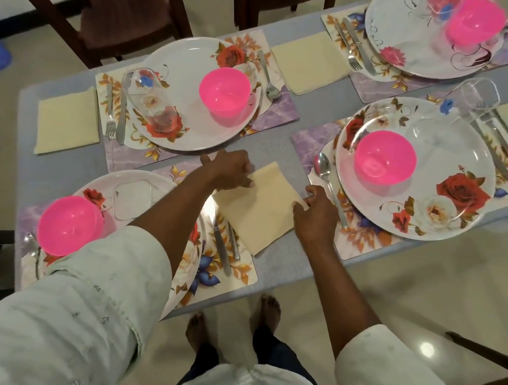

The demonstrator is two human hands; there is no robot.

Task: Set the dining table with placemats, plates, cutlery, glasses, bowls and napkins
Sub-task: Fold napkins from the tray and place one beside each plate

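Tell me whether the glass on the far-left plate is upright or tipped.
Tipped. The glass lies on its side across the plate, its open mouth facing away from the camera.

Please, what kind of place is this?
Probably a home dining room: a table set with plates, napkins and cutlery, wooden chairs around it, tiled floor, and the person barefoot.

a: where does the napkin [256, 206] lie?
b: on the table [269, 150], between the near placemat [239, 271] on its left and the plate [416, 167] on its right.
a: and the bowl [384, 157]?
b: on that plate.
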